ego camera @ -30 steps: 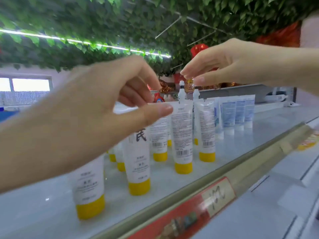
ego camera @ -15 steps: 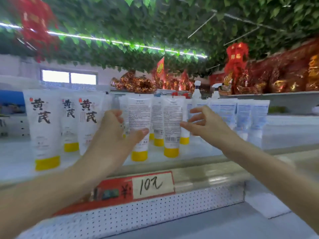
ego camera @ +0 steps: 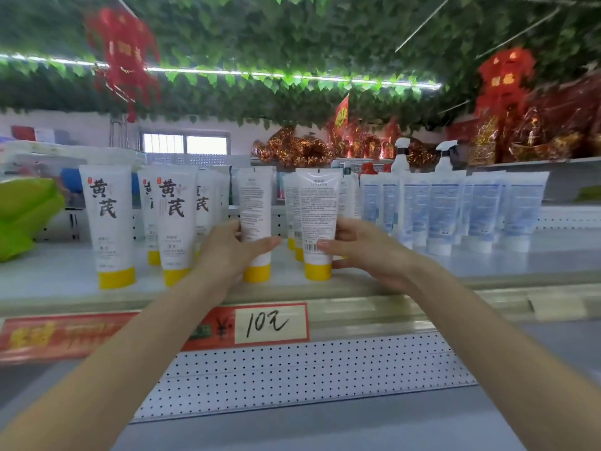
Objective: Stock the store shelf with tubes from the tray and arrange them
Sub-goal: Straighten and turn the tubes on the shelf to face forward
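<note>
Tubes: all stand cap-down on the shelf [ego camera: 422, 283], long axis vertical. The tray is not in view.

Far left: a green bag [ego camera: 22, 216]. Next, two labelled tubes [ego camera: 112, 222] in the front row show their big printed fronts outward, with more behind them.

Left grip [ego camera: 224, 252]: closed round the lower body of the left tube [ego camera: 255, 203], thumb across its near face, fingers behind. The tube is upright with its yellow cap on the shelf and its fine-print back label toward the camera.

Right grip [ego camera: 361, 252]: closed round the right tube [ego camera: 318, 206] from its right side, thumb by the barcode. This tube is also upright, cap down, back label outward.

The two held tubes stand near each other with a gap between. Each lies directly ahead of its own grip, so neither arm needs to cross.

Further right: a row of blue tubes [ego camera: 445, 209], just beside the right grip.

Judgement: both held tubes face the wrong way compared with the labelled tubes. The coming move likely turns each about its vertical axis. Risk: the right grip's knuckles could brush the nearest blue tube.
</note>
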Demonstrator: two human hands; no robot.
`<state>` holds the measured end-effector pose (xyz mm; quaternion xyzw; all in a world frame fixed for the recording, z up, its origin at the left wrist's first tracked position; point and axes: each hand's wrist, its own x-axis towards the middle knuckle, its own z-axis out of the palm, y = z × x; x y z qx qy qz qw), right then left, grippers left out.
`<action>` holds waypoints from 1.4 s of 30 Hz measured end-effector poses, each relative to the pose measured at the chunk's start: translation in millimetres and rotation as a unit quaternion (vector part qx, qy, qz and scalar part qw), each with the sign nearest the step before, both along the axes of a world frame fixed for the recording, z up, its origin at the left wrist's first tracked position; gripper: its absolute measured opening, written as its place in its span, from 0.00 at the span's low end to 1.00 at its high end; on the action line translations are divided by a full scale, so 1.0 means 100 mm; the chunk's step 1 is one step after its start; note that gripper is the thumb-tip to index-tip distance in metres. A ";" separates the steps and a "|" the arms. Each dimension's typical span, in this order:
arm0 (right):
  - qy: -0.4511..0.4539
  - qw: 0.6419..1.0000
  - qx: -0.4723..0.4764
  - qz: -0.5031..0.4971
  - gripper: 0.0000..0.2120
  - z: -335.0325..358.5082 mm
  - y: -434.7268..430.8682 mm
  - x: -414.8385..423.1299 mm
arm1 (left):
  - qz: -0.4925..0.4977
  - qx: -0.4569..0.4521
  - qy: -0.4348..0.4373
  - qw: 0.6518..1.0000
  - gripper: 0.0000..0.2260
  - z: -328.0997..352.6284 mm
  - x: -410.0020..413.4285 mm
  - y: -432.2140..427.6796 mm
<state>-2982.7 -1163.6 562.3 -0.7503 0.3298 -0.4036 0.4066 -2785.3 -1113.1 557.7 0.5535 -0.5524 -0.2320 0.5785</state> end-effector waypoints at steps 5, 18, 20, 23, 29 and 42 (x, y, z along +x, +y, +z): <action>0.028 0.999 0.001 -0.016 0.13 0.02 0.04 0.02 | -0.029 0.005 0.043 0.999 0.18 0.00 0.13 0.03; 0.050 0.998 0.042 0.021 0.17 0.01 0.02 0.00 | -0.085 -0.019 -0.014 0.996 0.14 -0.04 0.14 0.03; 0.057 0.998 0.027 -0.002 0.17 0.00 0.02 0.03 | -0.065 -0.022 -0.022 0.997 0.16 -0.06 0.14 0.02; 0.091 0.995 -0.008 -0.036 0.18 0.01 0.05 0.06 | -0.039 -0.023 -0.014 0.999 0.11 -0.07 0.14 0.00; 0.053 0.998 0.029 0.012 0.17 0.01 0.02 -0.02 | -0.077 -0.034 -0.010 0.996 0.14 -0.07 0.14 0.03; 0.040 0.997 0.014 -0.062 0.19 -0.01 -0.02 0.02 | -0.017 -0.039 0.002 0.999 0.09 -0.05 0.05 0.04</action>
